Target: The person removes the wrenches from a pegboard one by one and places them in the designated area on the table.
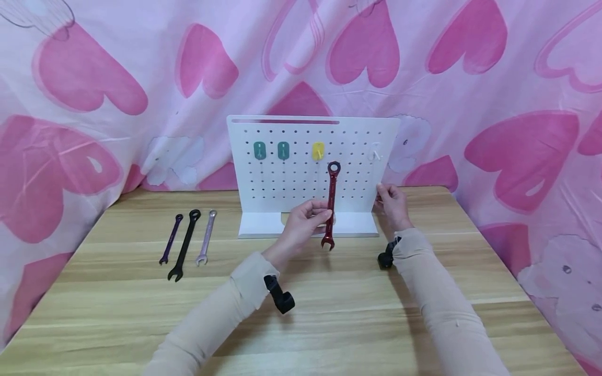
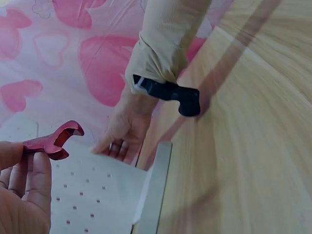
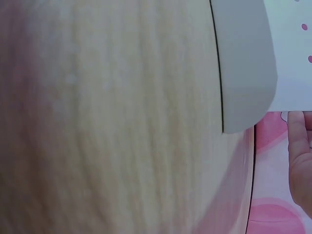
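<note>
A red combination wrench stands nearly upright in front of the white pegboard, ring end up and open end down. My left hand pinches it below the middle between thumb and fingers. In the left wrist view the open jaw of the red wrench juts out past the left hand. My right hand holds the pegboard's right edge near its base. Only part of the right hand shows in the right wrist view, its fingertips at the board's edge.
Two green hooks, a yellow hook and a white hook sit on the pegboard. At left on the wooden table lie a purple wrench, a black wrench and a silver wrench. A heart-patterned cloth hangs behind.
</note>
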`<state>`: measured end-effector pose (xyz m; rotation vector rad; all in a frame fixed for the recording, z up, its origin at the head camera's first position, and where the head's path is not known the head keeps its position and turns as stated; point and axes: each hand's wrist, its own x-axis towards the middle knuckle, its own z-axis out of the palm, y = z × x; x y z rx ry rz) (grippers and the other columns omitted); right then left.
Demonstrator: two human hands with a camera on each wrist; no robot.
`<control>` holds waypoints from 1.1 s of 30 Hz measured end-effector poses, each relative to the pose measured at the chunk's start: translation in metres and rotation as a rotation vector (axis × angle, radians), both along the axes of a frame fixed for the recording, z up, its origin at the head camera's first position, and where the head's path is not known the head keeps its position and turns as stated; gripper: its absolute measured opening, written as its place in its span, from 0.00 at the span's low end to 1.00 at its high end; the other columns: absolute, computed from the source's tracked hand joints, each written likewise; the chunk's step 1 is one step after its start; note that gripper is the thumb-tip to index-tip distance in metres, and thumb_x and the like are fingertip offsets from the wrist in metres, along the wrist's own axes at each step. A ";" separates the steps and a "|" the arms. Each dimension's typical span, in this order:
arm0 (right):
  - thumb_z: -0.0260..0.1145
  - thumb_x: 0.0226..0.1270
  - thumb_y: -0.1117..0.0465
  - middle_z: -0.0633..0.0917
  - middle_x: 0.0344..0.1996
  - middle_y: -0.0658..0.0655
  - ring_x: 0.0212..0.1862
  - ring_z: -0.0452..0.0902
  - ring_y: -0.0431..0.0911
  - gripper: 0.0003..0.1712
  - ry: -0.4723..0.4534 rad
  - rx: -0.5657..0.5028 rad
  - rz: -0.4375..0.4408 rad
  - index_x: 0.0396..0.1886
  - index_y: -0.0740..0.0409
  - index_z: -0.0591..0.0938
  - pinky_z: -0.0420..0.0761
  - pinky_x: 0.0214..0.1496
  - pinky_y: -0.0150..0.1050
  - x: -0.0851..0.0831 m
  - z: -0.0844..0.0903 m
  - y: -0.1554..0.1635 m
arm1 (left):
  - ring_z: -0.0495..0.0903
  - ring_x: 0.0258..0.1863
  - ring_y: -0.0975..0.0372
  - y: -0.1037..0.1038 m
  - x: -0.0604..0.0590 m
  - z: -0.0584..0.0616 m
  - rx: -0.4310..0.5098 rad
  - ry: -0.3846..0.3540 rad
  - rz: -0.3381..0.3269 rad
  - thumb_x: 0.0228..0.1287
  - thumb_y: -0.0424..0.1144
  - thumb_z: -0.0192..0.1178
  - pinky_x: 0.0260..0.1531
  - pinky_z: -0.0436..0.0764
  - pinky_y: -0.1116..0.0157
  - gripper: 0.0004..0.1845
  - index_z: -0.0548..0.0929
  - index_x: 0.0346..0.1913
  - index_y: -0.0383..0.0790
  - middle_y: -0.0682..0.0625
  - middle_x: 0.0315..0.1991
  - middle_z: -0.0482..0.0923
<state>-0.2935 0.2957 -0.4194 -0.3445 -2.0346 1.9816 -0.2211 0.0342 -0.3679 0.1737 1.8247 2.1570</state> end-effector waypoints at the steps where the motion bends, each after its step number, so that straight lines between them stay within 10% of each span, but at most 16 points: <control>1: 0.59 0.68 0.51 0.80 0.28 0.47 0.35 0.77 0.39 0.14 -0.002 0.000 -0.001 0.30 0.57 0.74 0.79 0.54 0.43 0.000 0.000 0.000 | 0.81 0.36 0.62 -0.003 0.001 -0.001 -0.004 0.002 0.004 0.63 0.34 0.60 0.42 0.84 0.63 0.11 0.79 0.49 0.40 0.49 0.39 0.80; 33: 0.58 0.67 0.50 0.79 0.28 0.46 0.34 0.76 0.37 0.15 -0.024 -0.008 0.030 0.32 0.57 0.74 0.81 0.44 0.29 -0.003 -0.002 0.004 | 0.77 0.33 0.67 -0.135 0.014 -0.034 -0.274 0.012 0.152 0.64 0.32 0.59 0.37 0.83 0.68 0.13 0.77 0.50 0.31 0.55 0.34 0.79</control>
